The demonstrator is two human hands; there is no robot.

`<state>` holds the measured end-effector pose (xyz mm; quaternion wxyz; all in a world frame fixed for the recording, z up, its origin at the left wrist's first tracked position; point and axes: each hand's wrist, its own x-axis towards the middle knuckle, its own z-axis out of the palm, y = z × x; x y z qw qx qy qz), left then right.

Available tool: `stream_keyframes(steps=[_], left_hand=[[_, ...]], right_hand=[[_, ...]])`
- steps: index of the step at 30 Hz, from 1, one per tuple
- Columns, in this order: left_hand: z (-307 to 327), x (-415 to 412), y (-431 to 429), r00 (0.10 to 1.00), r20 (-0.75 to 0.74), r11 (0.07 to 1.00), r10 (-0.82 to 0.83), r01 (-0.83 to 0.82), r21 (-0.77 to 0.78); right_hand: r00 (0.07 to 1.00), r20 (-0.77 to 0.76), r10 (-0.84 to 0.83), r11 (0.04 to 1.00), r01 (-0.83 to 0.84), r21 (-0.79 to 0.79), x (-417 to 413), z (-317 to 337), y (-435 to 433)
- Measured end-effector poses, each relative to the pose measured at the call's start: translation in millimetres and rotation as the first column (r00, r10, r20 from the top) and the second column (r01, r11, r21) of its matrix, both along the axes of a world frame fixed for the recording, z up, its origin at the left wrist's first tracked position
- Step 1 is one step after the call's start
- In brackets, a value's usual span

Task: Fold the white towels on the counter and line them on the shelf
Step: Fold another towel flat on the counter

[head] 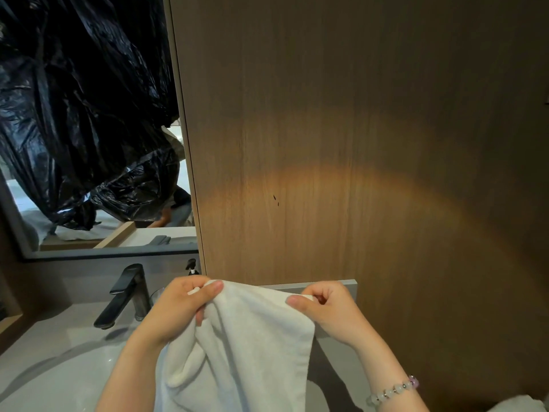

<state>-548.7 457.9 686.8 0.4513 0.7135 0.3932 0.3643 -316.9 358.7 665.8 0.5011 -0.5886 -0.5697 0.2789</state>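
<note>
White terry towel hangs at 6 o'clock, nearest the camera, held up by its top edge. The left hand grips one top corner at 7 o'clock, its fingers curled into the cloth with the thumb pressed on the hem. The right hand pinches the other top corner at 5 o'clock, thumb against curled fingers. The edge sags slightly between the two hands, and the rest falls in loose folds past the bottom of the view.

A bracelet of pale round beads circles the right wrist. At 8 o'clock, under the left forearm, lies a white rounded ceramic basin set in a grey stone bench. Behind it stands a matt black single-lever faucet. Farther back, at 10 o'clock, crumpled black plastic sheeting fills most of a dark-framed mirror. A brown wood-grain wall panel spans 12 to 3 o'clock, crossed by a warm arc of light.
</note>
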Motion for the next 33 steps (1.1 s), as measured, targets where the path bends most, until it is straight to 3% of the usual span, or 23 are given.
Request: stream_keyframes(steps=[6, 16, 25, 33], left_hand=[[-1, -6, -1, 0.998, 0.014, 0.998, 0.06, -0.059, -0.034], [2, 11, -18, 0.991, -0.068, 0.993, 0.115, -0.112, 0.043], [-15, 29, -30, 0.991, 0.132, 0.999, -0.01, 0.016, -0.047], [-18, 50, -48, 0.968, 0.244, 0.997, 0.057, -0.07, 0.044]], right_hand=[[1.0, -0.021, -0.016, 1.0, 0.016, 0.004, 0, -1, -5], [0.985, -0.122, -0.125, 0.991, 0.129, 0.025, -16, -3, -9], [0.971, -0.212, -0.11, 0.99, 0.127, 0.068, -34, -6, -3], [0.949, -0.271, -0.161, 0.977, 0.192, 0.091, -41, -9, 2]])
